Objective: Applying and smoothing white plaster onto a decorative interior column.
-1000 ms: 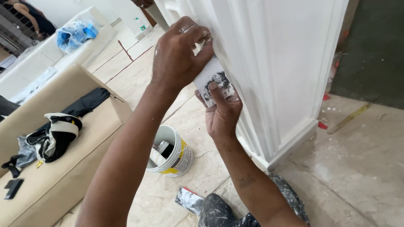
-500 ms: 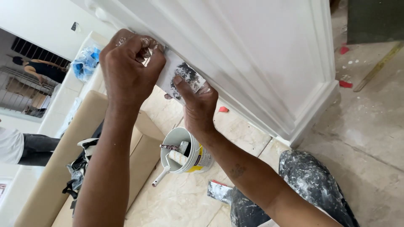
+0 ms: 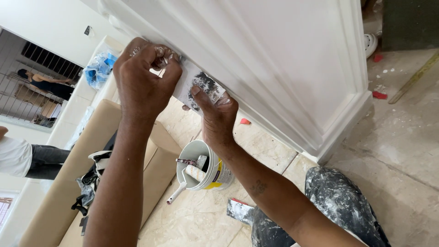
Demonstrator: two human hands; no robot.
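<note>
White filler work on the moulded panel, partway through by the look of it.

Both hands press a putty-smeared scraper blade [image 3: 199, 87] flat against the white panel moulding [image 3: 274, 77]: the left hand [image 3: 144, 77] is closed tight around the blade's upper end, the right hand [image 3: 217, 116] holds its lower edge with thumb on the face. Most of the panel already looks smooth and white. A paint pail [image 3: 203, 167] with a small roller stands on the tiled floor [image 3: 402, 137] below, so coating seems left to do.
</note>
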